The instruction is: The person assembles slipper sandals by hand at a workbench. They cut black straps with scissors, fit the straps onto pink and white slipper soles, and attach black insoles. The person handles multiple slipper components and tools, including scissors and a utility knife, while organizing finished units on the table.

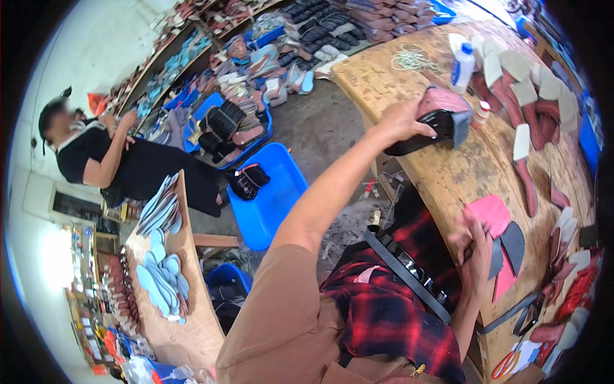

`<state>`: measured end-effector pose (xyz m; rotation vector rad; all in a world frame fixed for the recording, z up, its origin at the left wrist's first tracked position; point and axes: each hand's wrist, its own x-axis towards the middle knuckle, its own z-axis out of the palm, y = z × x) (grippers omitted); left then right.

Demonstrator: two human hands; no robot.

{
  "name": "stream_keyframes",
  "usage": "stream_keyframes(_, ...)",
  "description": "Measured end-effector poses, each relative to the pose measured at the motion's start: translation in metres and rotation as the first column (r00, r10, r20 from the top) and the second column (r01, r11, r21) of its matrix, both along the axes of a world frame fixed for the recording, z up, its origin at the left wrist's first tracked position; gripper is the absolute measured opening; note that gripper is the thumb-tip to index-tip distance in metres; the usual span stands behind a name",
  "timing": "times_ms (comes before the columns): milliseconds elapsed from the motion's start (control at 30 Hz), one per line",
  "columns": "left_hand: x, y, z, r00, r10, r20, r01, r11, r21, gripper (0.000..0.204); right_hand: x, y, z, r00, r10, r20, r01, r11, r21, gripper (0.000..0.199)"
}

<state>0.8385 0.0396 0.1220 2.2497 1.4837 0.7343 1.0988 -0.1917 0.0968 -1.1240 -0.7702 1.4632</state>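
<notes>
While my left hand (401,121) grips the black strappy sandal upper on its pink sole (441,118) at upper right, my right hand (472,246) pinches a pink insole sheet (489,212) lower right, seemingly mid-assembly; joining them looks next.

Bright, even daylight fills my view, and the pale wall (96,45) on my left is washed out to near white. Shadows on the worktop (409,83) are soft. The fisheye bends straight edges toward the rim, where a black border closes in. My left hand (403,120) is slightly smeared; far shelves lose detail.
</notes>
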Motion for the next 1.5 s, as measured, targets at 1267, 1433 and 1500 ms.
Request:
stream_keyframes(1267,-0.035,-0.057,-0.013,-0.097,0.181,0.979,0.678,0.732,-0.068,0.083,-0.106,0.106,0.005,0.981,-0.084,0.175,0.081,0.996,0.023,0.022)
stream_keyframes(1433,-0.038,-0.096,-0.041,-0.208,0.478,0.853,0.756,0.633,-0.170,0.084,-0.117,0.081,0.029,0.966,-0.108,0.234,0.117,0.993,-0.028,0.025)
stream_keyframes(1500,-0.045,-0.114,-0.029,-0.066,0.501,0.863,0.665,0.666,-0.336,0.093,-0.124,0.078,0.023,0.957,-0.055,0.284,0.049,0.998,0.028,0.027)
